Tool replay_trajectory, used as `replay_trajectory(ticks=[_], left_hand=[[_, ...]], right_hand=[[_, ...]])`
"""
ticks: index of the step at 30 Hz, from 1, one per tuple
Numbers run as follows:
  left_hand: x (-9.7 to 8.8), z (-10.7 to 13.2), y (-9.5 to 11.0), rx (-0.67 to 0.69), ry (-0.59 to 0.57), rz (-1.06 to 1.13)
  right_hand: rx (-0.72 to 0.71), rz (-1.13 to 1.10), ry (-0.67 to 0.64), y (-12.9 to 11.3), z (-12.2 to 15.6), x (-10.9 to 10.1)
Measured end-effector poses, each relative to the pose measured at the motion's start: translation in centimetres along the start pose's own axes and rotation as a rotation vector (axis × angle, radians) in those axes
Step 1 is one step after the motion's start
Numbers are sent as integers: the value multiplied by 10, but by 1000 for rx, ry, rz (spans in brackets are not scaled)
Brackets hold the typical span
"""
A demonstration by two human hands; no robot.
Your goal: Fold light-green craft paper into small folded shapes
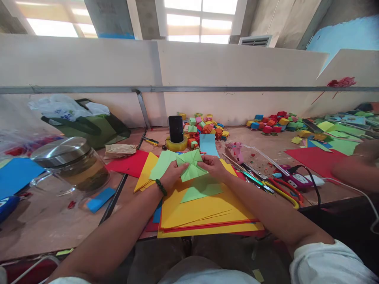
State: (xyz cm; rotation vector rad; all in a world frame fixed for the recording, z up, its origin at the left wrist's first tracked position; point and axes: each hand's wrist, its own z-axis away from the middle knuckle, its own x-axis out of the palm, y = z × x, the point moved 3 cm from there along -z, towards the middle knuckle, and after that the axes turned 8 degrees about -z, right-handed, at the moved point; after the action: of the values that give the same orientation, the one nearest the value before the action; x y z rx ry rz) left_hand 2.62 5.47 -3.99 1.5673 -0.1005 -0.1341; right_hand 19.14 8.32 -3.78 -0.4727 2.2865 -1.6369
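My left hand [173, 174] and my right hand [213, 165] both pinch a partly folded light green paper [192, 165], held just above a stack of yellow paper sheets [195, 209]. The left hand, with a dark bead bracelet at the wrist, grips the paper's left side. On the paper's right edge sit the right hand's fingers, closed. Another flat green sheet [201, 190] lies under the hands on the yellow stack.
A glass jar with a metal lid [69, 163] stands at left. A black phone [176, 129] is propped on a yellow tape roll. Several small coloured paper cubes [207, 128] are piled behind. A pink glue gun [236, 152], scissors [281, 189] and another person's arm [352, 169] are at right.
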Motion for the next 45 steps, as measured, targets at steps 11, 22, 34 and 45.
replay_trajectory(ticks=[11, 22, 34, 45], left_hand=[[-1, 6, 10, -41, -58, -5], [-1, 4, 5, -100, -55, -107], [5, 3, 10, 198, 83, -256], [-5, 2, 13, 208, 134, -270]], right_hand=[[-256, 478, -21, -9, 4, -9], [-617, 972, -194, -34, 12, 0], [4, 269, -23, -15, 4, -5], [178, 94, -33, 2, -5, -23]])
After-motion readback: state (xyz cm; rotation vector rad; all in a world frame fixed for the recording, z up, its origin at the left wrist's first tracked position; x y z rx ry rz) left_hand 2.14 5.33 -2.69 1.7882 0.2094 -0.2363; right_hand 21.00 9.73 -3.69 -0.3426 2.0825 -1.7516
